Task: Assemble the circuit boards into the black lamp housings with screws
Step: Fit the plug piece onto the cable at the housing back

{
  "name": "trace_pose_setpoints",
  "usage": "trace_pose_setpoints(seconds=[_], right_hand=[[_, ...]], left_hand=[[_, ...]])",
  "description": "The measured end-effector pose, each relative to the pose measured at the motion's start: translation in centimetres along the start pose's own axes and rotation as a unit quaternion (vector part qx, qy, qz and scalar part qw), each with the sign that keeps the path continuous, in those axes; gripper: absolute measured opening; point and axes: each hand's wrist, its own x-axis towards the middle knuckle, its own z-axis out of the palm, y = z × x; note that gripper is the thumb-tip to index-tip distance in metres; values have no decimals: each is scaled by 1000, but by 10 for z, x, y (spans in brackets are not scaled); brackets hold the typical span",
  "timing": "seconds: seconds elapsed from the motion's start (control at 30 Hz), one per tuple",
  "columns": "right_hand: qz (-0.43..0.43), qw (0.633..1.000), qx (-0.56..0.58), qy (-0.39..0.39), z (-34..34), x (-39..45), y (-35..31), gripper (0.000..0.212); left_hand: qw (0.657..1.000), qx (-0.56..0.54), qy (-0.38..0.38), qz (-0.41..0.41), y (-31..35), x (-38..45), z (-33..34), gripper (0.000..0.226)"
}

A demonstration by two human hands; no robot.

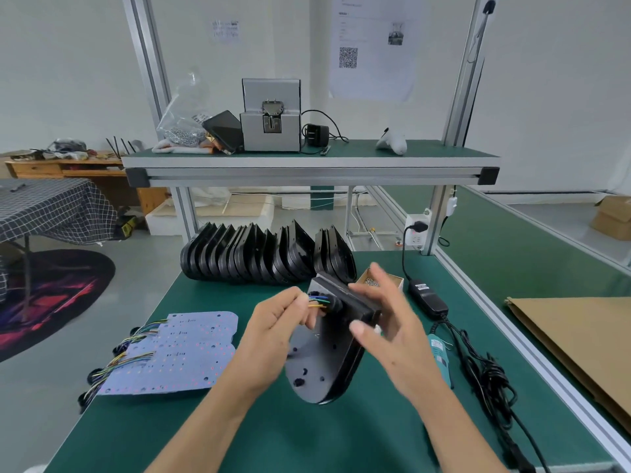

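A black lamp housing [324,363] is held tilted above the green table, its flat back facing me. My left hand [273,332] pinches a bundle of coloured wires [317,301] that comes out through a black grommet at the housing's top. My right hand [386,322] holds the housing's upper right edge, fingers spread. A stack of pale circuit boards [184,353] with coloured wire tails lies to the left. A row of several black housings [259,257] stands on edge at the table's back. A small box of screws [375,279] sits behind my right hand.
A teal electric screwdriver [438,356] lies under my right forearm, its black cable [491,373] coiled to the right with a power adapter [426,297]. A cardboard sheet [573,343] lies far right. A shelf above carries a screw feeder [271,117].
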Motion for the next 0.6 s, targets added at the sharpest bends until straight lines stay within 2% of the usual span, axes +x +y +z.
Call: trace_pose_setpoints(seconds=[0.1,0.17,0.27,0.33,0.4,0.5,0.6], right_hand=[[71,982,164,-58,4,6,-1,87],[116,974,171,-88,14,8,-2,96],[187,958,198,-87,23,10,-1,112],[179,956,213,-90,27,12,1,100],[160,963,202,-82,29,12,-1,82],[129,978,133,-91,29,13,-7,76],[113,984,102,-97,26,14,-10,72]], left_hand=[[996,-85,14,-14,1,3,-1,40],[989,-142,20,-20,4,5,0,37],[972,-232,11,-19,4,8,-1,36],[970,-241,26,-29,5,8,-3,37],[985,-161,54,-41,5,7,-7,40],[994,68,77,-42,7,1,-15,32],[983,144,112,-15,16,-3,-12,23]])
